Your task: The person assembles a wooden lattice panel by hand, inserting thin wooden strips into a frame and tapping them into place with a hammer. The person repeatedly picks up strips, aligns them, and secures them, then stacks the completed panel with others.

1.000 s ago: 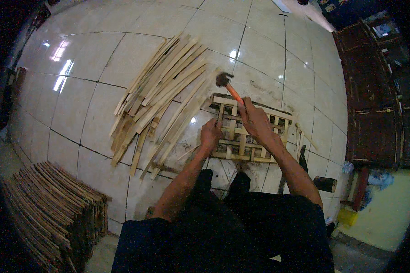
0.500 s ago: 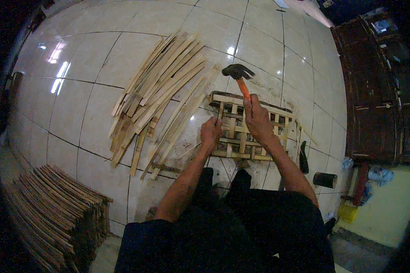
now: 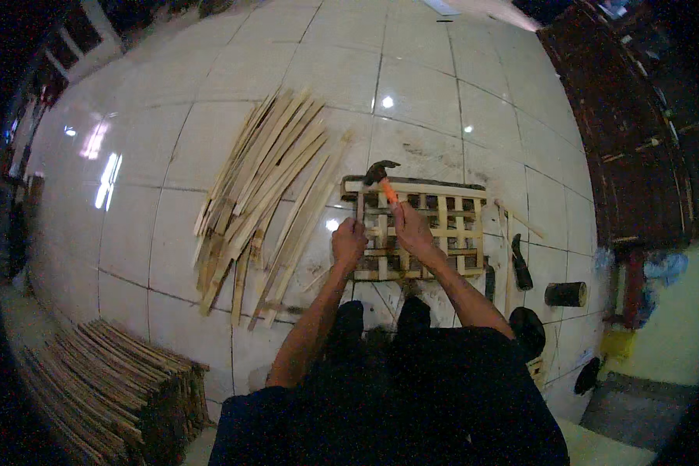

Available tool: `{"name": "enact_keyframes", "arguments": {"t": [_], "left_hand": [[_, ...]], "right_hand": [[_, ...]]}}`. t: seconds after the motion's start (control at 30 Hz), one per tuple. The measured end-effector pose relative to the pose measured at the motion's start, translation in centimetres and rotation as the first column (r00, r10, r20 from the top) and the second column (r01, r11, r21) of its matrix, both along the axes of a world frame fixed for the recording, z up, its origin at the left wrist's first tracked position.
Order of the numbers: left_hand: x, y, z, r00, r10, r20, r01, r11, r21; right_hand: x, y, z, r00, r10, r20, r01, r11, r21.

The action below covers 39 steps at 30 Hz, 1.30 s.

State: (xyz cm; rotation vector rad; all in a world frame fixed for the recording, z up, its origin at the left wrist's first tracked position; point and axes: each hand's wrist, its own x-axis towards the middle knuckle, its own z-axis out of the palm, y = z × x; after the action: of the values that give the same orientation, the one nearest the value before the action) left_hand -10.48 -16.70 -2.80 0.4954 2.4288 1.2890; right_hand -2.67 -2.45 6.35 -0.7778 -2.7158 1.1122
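Observation:
A claw hammer [image 3: 390,192] with a dark head and orange handle is gripped in my right hand [image 3: 416,234]. Its head is over the far left corner of a lattice [image 3: 443,232] of crossed pale wooden strips, which lies on the floor in front of my feet. My left hand [image 3: 349,243] is closed around a narrow wooden strip [image 3: 360,206] along the lattice's left end. Fingers hide the strip's near part. Whether the hammer head touches the wood I cannot tell.
Loose pale strips [image 3: 268,186] lie piled left of the lattice on the tiled floor [image 3: 151,198]. A large stack of brown slatted pieces [image 3: 124,396] stands at the lower left. To the right are a dark curved tool [image 3: 520,262], a dark cylinder [image 3: 565,294] and a brown wooden cabinet [image 3: 621,140].
The hammer has come down from its raised position, its head now at the lattice's far left corner. My left hand stays at the left end. The whole view has shifted slightly.

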Motion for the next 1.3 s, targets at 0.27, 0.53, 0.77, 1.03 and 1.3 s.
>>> {"name": "enact_keyframes", "arguments": {"t": [0.27,0.53,0.77,1.03,1.3], "left_hand": [[-2.9,-1.0,0.5,0.870,-0.133,0.475,-0.038,0.942,0.332],[-3.0,-0.7,3.0,0.661,-0.277,0.697,-0.209,0.825,0.525],[-4.7,0.3,5.9,0.736,-0.241,0.633,-0.254,0.768,0.588],[1.6,3.2,11.0,0.918,-0.389,0.078,0.269,0.756,0.596],[5.2,0.0,4.3,0.682,-0.650,-0.335,0.576,0.760,-0.301]], "right_hand": [[18.1,-2.6,-0.4,0.907,-0.400,-0.134,0.398,0.916,-0.037],[35.5,-5.7,-5.4,0.683,-0.638,0.355,0.605,0.767,0.215],[34.8,-3.8,-3.4,0.882,-0.468,-0.050,0.427,0.750,0.505],[15.0,-1.2,4.3,0.708,-0.631,-0.317,0.574,0.776,-0.261],[15.3,11.3,1.0,0.893,-0.418,-0.170,0.449,0.789,0.419]]}}
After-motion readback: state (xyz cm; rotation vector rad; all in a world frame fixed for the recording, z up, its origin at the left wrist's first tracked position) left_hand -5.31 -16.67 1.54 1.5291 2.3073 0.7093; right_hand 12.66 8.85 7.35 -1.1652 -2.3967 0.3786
